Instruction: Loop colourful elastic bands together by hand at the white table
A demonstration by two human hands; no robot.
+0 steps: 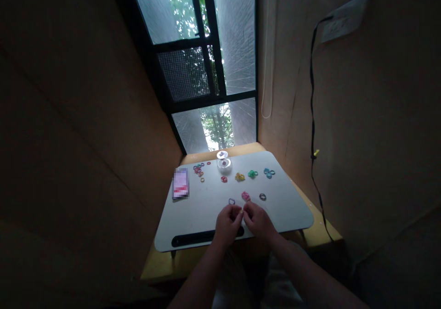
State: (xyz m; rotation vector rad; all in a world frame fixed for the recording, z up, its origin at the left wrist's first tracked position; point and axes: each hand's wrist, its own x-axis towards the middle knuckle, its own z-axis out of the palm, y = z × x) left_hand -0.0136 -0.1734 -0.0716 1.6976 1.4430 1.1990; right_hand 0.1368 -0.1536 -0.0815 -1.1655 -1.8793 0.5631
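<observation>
My left hand and my right hand meet over the front of the white table top, fingertips pinched close together. A tiny pale yellowish spot shows between the fingertips, too small to name. Just beyond them lie a purplish ring-shaped band, a pink cluster of bands and a dark band. Farther back, small piles sit in a row: red bands, yellow bands, green bands and blue bands. A mixed pile of bands is at the back left.
A clear round container stands near the back edge of the white folding table. At the left edge lies a blurred pinkish flat item. A black bar runs along the front. A black cable hangs down the right wall.
</observation>
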